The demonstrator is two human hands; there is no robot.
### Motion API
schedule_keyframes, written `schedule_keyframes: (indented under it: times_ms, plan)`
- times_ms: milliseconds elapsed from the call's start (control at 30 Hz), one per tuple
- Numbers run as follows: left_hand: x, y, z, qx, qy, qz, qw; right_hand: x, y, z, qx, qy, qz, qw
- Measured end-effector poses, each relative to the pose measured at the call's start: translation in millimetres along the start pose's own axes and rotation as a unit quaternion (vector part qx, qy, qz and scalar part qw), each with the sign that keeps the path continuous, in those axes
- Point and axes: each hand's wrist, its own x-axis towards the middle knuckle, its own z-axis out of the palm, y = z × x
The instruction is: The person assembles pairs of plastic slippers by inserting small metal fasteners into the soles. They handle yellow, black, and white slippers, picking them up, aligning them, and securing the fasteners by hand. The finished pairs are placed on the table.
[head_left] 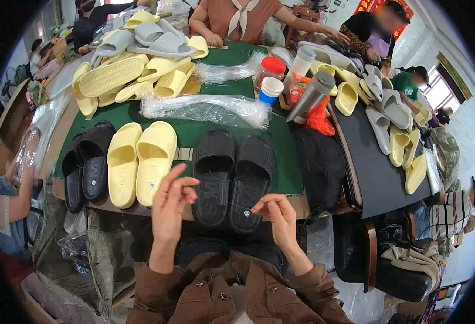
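A thin clear plastic strand (pixel 224 198) stretches faintly between my two hands, above a pair of black slide sandals (pixel 214 181) at the table's near edge. My left hand (pixel 170 208), fingers curled, holds one end beside the left black slide. At the other end, the fingertips of my right hand (pixel 278 216) pinch together over the heel of the right slide (pixel 252 181). To the left lie a pair of pale yellow slides (pixel 123 162) and another black pair (pixel 94 162). Beyond them rests a bundle of clear plastic strands (pixel 205 109), with a second bundle (pixel 229 70) farther back.
Yellow and grey slides (pixel 113 76) are piled at the back left; more (pixel 394 110) lie along the right table. A grey tumbler (pixel 313 96), a paper cup (pixel 271 89) and a red-lidded jar (pixel 272 67) stand back right. Across the table sits a person in brown (pixel 224 21); others work nearby.
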Motion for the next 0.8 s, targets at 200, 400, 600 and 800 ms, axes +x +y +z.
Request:
schedule_keyframes:
  times_ms: [200,400,600,800]
  plan:
    - [4,11,-13,0.236,0.033,0.068,0.969,-10,-6,-4,-0.034,0.033,0.027,0.999]
    - [-6,0,24,0.391,-0.096,-0.011,0.915,16,-33,30,-0.089,-0.061,-0.01,0.994]
    - [-5,-14,40,0.552,-0.153,0.047,0.819,36,-35,47,-0.108,-0.09,-0.008,0.99]
    - [-11,-10,48,0.54,-0.184,0.046,0.82,38,-22,42,-0.071,-0.047,0.015,0.996]
